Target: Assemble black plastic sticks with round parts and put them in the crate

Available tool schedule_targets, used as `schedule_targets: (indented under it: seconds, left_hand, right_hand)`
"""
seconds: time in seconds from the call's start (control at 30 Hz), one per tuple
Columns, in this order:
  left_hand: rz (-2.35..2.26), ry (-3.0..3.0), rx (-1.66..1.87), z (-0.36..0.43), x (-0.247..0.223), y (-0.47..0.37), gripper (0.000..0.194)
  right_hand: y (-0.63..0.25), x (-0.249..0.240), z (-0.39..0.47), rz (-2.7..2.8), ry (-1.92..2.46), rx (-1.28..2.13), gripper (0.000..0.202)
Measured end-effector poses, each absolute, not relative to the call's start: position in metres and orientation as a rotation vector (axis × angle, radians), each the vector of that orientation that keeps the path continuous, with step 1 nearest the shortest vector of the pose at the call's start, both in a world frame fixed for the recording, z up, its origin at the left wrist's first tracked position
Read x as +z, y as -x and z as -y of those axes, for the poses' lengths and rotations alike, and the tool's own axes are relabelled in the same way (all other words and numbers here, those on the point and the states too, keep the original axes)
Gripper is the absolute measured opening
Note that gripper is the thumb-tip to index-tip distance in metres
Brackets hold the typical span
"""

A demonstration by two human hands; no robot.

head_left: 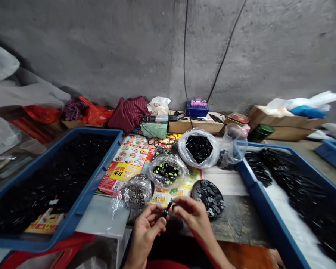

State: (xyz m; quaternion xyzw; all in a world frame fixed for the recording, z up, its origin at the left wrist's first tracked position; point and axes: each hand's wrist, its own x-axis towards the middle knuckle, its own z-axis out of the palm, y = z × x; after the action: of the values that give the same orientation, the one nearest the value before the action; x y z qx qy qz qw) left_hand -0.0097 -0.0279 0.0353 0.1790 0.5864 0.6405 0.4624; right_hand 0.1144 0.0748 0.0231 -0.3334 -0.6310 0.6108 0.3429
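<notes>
My left hand (pixel 149 227) is closed, thumb and fingers pinching a small black rod-like part (pixel 166 211) that tilts up to the right and has a bluish tip. My right hand (pixel 194 216) meets it at the upper end, thumb and forefinger pressed together around something dark and tiny. Just beyond the hands lies a plastic bag of small metal pieces (pixel 137 195). A round dish of black ring-like parts (pixel 208 198) sits to the right. Farther back are a bag of black and yellow-green pieces (pixel 168 172) and a bag of glossy black parts (pixel 198 148).
A blue tray (pixel 72 213) heaped with black parts stands at left, another blue tray (pixel 264 203) at right. Behind, an electric screwdriver (pixel 161 118) lies across a green box (pixel 154 129), near a blue box (pixel 197 111). Two cables (pixel 185 56) hang down the grey wall.
</notes>
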Motion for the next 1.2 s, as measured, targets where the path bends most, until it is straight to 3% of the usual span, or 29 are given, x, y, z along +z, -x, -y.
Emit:
schedule_targets:
  seconds: [0.1, 0.4, 0.73, 0.93, 1.07, 1.2]
  left_hand:
    - [-1.391, -0.454, 1.596, 0.026, 0.033, 0.003, 0.036]
    - [-1.335, -0.368, 1.666, 0.025, 0.029, -0.008, 0.039]
    - [-1.391, -0.352, 1.663, 0.025, 0.046, -0.009, 0.045]
    - [-1.362, -0.398, 1.652, 0.028, 0.048, -0.022, 0.041]
    - [-1.336, -0.46, 1.65, 0.034, 0.042, -0.027, 0.035]
    - [-1.336, -0.499, 1.644, 0.04, 0.039, -0.027, 0.032]
  right_hand:
    - [-0.12, 0.011, -0.036, 1.421, 0.956, 1.729, 0.021]
    - [-0.104, -0.016, 0.017, 1.303, 0.929, 1.701, 0.006]
    - [-0.107, 0.009, 0.014, 1.505, 0.77, 1.518, 0.016]
    - [-0.119, 0.017, 0.018, 1.054, 0.807, 2.013, 0.026]
    - [-0.128, 0.014, 0.019, 1.023, 0.776, 2.128, 0.038]
    - [-0.128, 0.009, 0.021, 1.068, 0.81, 2.175, 0.037]
